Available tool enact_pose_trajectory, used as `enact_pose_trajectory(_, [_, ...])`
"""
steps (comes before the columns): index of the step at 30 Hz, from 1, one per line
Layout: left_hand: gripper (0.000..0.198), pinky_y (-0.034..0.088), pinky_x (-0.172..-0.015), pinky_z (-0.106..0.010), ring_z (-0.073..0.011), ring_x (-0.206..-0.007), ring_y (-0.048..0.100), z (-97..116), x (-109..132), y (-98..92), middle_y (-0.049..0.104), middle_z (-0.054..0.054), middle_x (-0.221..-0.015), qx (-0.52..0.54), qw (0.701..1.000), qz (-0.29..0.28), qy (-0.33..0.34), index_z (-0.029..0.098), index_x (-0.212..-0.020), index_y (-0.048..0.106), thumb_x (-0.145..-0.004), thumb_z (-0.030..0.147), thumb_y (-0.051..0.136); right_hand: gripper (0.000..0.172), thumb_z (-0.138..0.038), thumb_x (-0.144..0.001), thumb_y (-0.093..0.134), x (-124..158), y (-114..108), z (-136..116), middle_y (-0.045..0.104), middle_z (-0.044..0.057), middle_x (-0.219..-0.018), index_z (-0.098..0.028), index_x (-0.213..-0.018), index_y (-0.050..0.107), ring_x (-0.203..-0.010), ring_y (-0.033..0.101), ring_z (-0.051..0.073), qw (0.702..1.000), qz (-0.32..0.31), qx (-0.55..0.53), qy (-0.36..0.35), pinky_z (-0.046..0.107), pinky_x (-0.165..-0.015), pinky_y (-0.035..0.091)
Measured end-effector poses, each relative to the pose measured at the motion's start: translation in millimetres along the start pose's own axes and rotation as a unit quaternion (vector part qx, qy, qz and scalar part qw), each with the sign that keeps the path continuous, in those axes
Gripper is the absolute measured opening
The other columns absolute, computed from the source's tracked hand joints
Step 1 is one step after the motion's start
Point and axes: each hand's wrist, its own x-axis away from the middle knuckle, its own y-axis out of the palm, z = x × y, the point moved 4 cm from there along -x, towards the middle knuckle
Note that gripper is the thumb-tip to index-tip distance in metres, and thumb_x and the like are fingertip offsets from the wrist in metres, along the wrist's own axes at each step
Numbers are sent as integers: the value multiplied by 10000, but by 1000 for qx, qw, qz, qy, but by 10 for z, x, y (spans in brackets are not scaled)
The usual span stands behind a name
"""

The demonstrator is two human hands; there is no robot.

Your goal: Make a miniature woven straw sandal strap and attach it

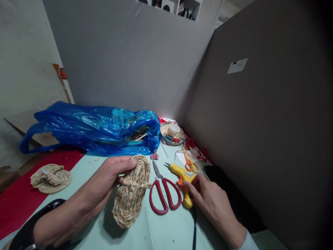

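My left hand (113,173) grips a woven straw slipper (131,205) near its upper end, thumb on top. The slipper is a long oval sole of braided straw with a braided strap across its middle, tilted above the table. My right hand (212,198) has its fingers closed round the rear of a yellow hot glue gun (179,171) with an orange trigger, its nozzle pointing up and left. Part of the glue gun is hidden behind the fingers. Between the two hands lie red-handled scissors (165,194), blades slightly apart and pointing away.
A blue plastic bag (99,128) of straw lies behind. A coiled straw piece (50,178) rests on red cloth at left. Toward the back right are a basket (164,139) holding a white cup (173,129), orange scissors (189,163) and a pink binder clip (154,156). Grey partitions (130,62) enclose the table.
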Motion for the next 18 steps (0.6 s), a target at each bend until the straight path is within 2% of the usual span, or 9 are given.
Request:
enact_pose_trajectory(4, [157,501,-666,-333,-225,-695,664,-31,-29,-6,746,-57,-788,-2,1000,-13,6,161,-792,740,-768,316,746,457,-602,-943,444,71,-7,-112,712,117,-711,-202,-815,624,-653,688,321,999,-29,33,28,299,-525,293])
enact_pose_trajectory(7, [153,486,-669,-319,-208,-687,650,-25,-36,-10,742,-46,-780,-2,1000,-24,14,162,-790,740,-779,315,742,444,-593,-897,516,89,-22,-167,667,84,-620,-216,-669,575,-584,641,268,999,-19,-17,36,292,-514,281])
enact_pose_trajectory(10, [132,462,-626,-294,-180,-631,615,-15,-30,-18,719,-30,-732,-1,999,-32,14,155,-769,740,-794,284,730,423,-509,-875,539,73,-31,-165,599,33,-546,-220,-567,514,-521,567,192,997,-16,-70,34,281,-501,274])
enact_pose_trajectory(14, [119,451,-608,-257,-145,-617,576,-15,-42,-33,670,-3,-698,14,999,-43,15,154,-730,724,-821,225,699,389,-491,-839,525,46,1,-12,573,19,-540,-211,-569,522,-525,539,177,987,-17,-149,51,278,-500,314])
enact_pose_trajectory(18, [127,483,-627,-256,-141,-621,575,-16,-77,-39,655,-6,-696,40,998,-42,7,148,-737,730,-835,204,672,391,-524,-851,463,109,44,186,596,43,-606,-181,-708,586,-536,567,191,965,-15,-249,79,296,-492,413])
